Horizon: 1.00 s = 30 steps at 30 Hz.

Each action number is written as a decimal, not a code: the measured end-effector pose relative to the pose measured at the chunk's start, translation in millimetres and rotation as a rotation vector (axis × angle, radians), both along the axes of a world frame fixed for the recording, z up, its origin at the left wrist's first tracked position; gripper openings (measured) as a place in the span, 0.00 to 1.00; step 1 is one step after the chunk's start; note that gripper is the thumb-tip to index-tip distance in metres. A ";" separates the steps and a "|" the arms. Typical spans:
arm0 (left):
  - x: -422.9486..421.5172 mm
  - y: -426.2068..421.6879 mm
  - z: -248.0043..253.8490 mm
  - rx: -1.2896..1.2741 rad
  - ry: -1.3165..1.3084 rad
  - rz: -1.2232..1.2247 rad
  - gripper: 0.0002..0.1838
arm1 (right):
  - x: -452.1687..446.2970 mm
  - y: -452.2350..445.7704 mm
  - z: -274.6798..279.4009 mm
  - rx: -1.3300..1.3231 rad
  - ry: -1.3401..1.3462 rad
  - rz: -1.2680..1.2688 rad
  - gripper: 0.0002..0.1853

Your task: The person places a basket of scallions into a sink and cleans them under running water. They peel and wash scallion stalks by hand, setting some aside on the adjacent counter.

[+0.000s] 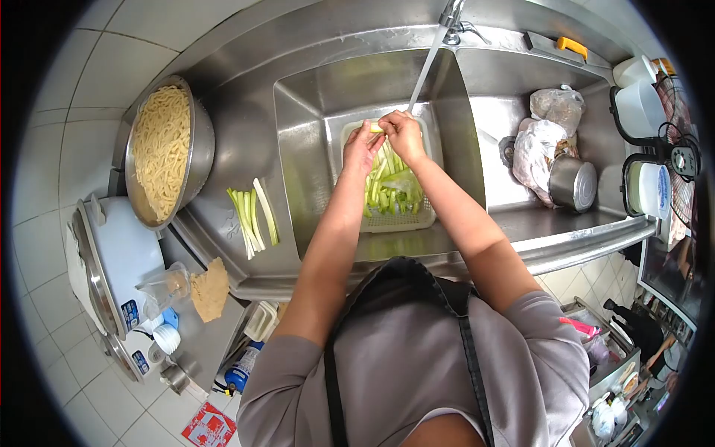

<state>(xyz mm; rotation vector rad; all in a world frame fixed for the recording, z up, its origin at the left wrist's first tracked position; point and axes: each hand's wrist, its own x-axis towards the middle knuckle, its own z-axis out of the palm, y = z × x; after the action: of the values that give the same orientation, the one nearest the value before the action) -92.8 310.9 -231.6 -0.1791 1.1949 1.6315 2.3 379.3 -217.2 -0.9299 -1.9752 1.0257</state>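
One pale piece (375,127) is held over the basket (395,226), pinched at its ends by the grip of the left hand (360,149) and the grip of the right hand (404,136). The step in hand seems to be trimming or rinsing; which one cannot be told. For the next move, a firm pinch seems needed, since wet bits may slip. One stream of water (426,73) is let down from one tap (451,15) beyond the basket. Too many green bits (384,182) are heaped in the basket to be counted. Left of it, about six stalks (254,214) are laid on the surface (237,141), some overlapped. Farther left, one bowl (198,145) is filled with noodles (159,153). Right of it, one pot (572,183) and at least two bags (538,155) are seen.
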 end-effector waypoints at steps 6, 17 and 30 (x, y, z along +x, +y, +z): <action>8.4 -0.7 11.0 0.053 0.026 -0.068 0.09 | -4.8 -0.6 -25.3 -0.260 -0.032 -0.006 0.06; 17.6 -6.8 -15.8 0.107 0.583 -0.141 0.10 | -28.4 -21.0 -85.2 -0.997 0.370 -0.319 0.12; -35.8 -47.8 11.6 -0.067 0.497 0.145 0.13 | 42.2 -3.7 -112.9 -1.088 0.171 -0.509 0.10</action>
<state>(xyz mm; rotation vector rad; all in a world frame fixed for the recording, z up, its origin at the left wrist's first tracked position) -128.6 263.1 -220.0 0.1093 1.6434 1.8242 44.4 375.6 -330.1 -1.7001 -0.8385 1.7856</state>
